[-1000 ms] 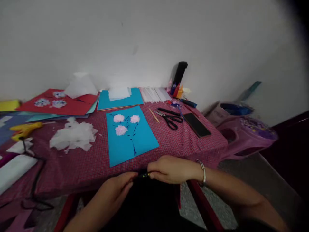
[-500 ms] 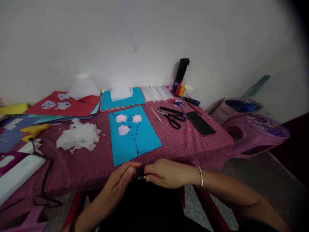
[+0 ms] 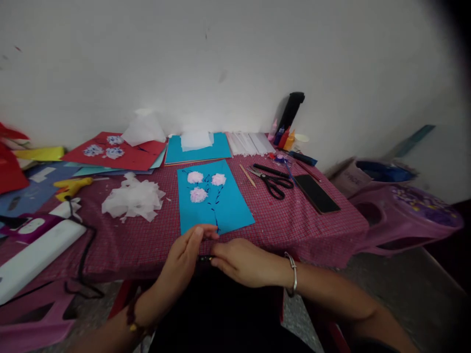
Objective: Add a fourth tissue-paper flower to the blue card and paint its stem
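Observation:
My left hand point(image 3: 184, 255) is at the table's front edge with its fingers stretched out, their tips over the lower edge of a blue sheet point(image 3: 231, 211). My right hand point(image 3: 243, 262) is closed beside it, pinching a slim dark object with small coloured spots point(image 3: 206, 258). That object lies across the gap between my hands, and most of it is hidden. On the blue sheet are pale pink crumpled-paper blossoms point(image 3: 198, 194) and a dark painted stem with leaf marks.
Left of the sheet lie white tissue scraps point(image 3: 134, 198), a yellow glue gun point(image 3: 71, 188) and a white power strip point(image 3: 40, 260). Scissors point(image 3: 274, 184), a wooden stick point(image 3: 248, 175) and a phone point(image 3: 317, 193) lie right. Paint bottles point(image 3: 285, 137) stand by the wall.
The camera view has turned slightly left, so the table things appear further right. My hands now overlap the blue sheet's lower edge. My right hand keeps its grip on the slim object.

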The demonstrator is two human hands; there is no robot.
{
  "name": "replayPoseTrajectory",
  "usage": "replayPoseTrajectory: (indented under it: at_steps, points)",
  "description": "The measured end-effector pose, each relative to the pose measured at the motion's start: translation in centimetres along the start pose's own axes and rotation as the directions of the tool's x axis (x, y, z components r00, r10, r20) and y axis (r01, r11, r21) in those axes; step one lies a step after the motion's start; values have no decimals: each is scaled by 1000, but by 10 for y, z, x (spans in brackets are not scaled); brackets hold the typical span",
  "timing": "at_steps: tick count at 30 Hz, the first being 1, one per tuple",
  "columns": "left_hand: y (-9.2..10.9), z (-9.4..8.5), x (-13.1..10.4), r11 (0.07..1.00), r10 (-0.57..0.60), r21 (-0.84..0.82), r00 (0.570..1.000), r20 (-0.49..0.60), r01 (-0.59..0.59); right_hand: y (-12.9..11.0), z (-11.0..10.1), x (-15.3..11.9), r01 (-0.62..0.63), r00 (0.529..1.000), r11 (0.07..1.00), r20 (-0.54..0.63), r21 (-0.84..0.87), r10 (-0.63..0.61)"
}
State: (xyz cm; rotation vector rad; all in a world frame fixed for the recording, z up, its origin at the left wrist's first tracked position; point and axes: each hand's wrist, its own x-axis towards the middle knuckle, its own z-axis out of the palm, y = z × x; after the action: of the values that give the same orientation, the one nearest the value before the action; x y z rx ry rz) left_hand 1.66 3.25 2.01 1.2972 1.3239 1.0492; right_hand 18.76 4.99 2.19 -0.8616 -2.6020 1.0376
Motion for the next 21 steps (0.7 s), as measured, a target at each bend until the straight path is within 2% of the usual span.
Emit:
replayPoseTrajectory:
  at_steps: [2, 3, 5, 7, 8, 9, 11, 12, 13, 15, 17, 19, 21]
  points:
    - [7, -7, 15, 984, -3, -179, 1000, -5, 2, 6, 3, 6, -13, 996, 960, -81, 280, 37]
    - [9, -12, 21, 956, -2, -293, 1000, -27, -6, 10, 3, 9, 3, 988, 882, -136, 472, 69]
    - [10, -19, 26, 894, -8, -445, 993, -114, -43, 18, 4, 14, 112, 954, 596, -253, 795, 159]
    - [2, -22, 19, 917, -49, -398, 992, -116, -1, 23, 6, 16, 266, 902, 311, -349, 913, 254]
    - [-4, -20, 13, 946, -87, -318, 995, -55, 65, 24, 9, 17, 323, 878, 226, -380, 919, 291]
    - [-11, -17, 5, 963, -127, -232, 990, 56, 137, 25, 12, 16, 354, 862, 181, -395, 918, 319]
    - [-22, -8, -12, 975, -176, -84, 948, 265, 205, 22, 21, 15, 370, 843, 170, -407, 913, 351]
    - [-26, -4, -20, 980, -178, -27, 926, 334, 198, 20, 26, 13, 366, 842, 189, -411, 911, 349]
    - [-28, 0, -26, 984, -175, 27, 913, 369, 177, 17, 29, 11, 351, 852, 217, -407, 911, 331]
    - [-27, 4, -33, 986, -145, 136, 915, 376, 100, 15, 30, 3, 296, 897, 313, -376, 902, 234]
    - [-24, 0, -35, 964, -60, 261, 922, 384, -46, 18, 23, -5, 217, 946, 454, -301, 864, 120]
    - [-24, -8, -36, 862, 9, 446, 887, 462, -241, 28, 12, -12, 86, 984, 549, -156, 831, 81]
    - [-29, -15, -38, 643, 4, 634, 831, 556, -428, 39, 4, -15, -122, 992, 528, 118, 841, 40]
